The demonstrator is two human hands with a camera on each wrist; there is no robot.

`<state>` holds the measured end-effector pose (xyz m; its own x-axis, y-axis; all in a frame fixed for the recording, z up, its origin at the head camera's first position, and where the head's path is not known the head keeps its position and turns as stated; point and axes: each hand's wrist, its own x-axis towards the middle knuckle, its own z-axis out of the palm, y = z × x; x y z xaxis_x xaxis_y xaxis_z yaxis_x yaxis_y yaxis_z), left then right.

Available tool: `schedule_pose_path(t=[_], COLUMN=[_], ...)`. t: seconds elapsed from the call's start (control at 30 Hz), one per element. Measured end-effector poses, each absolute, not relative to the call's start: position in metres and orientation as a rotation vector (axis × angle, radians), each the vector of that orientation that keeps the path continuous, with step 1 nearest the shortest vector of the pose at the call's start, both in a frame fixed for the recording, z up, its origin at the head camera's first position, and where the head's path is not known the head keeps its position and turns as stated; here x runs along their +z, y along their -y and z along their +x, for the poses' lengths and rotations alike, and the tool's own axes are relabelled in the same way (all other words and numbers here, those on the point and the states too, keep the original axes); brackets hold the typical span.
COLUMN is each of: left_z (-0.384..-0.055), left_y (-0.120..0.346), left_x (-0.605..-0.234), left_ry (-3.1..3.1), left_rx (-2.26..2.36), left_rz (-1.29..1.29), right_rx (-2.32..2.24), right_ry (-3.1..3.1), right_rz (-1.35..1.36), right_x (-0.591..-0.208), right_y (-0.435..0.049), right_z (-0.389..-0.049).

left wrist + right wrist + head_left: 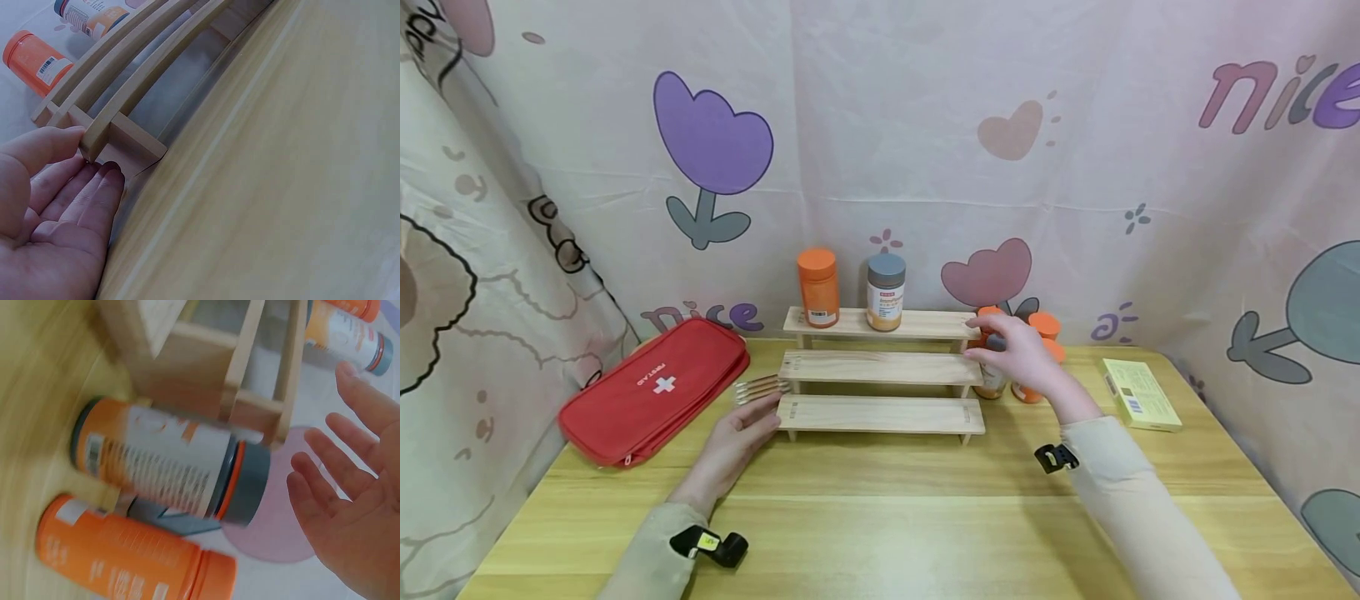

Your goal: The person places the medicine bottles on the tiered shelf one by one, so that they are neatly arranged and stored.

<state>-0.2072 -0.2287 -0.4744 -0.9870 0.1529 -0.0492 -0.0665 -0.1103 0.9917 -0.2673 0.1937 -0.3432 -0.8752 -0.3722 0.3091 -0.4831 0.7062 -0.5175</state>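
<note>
On the table [880, 517], left hand [737, 442] flat against rack [880, 412]; right hand [1018, 350] fingers spread above bottles [992, 379].

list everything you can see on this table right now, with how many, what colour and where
Stepped shelf: one, pale wood, three tiers, middle of the table.
Jars on top tier: two, one all orange, one grey-lidded.
Jars by the shelf's right end: at least three, orange, one with a grey lid; partly hidden.
First-aid pouch: one, red, white cross, left of the shelf.
Forks: several, metal, between pouch and shelf.
Box: one, pale yellow-green, far right.
Left hand: open, fingers touching the shelf's bottom left corner.
Right hand: open, over the jars at right, holding nothing.
</note>
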Motion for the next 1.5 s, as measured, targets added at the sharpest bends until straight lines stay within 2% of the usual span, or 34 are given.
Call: schedule_pose_path(t=[0.43, 1.1, 1.5], left_z=[-0.207, -0.207, -0.207], left_y=[0.229, 0.229, 0.23], left_x=[-0.475, -0.477, -0.476], left_ry=[-1.981, -1.994, -1.989], left_rx=[2.243, 2.254, 2.256], left_rz=[0.101, 0.125, 0.123], right_rx=[0.822, 0.744, 0.739], right_ry=[2.844, 2.898, 2.761], right_rz=[0.623, 0.582, 0.63], right_x=[-0.352, -0.358, -0.329], right_y=[-0.227, -0.233, -0.228], right_z=[-0.276, -0.284, -0.268])
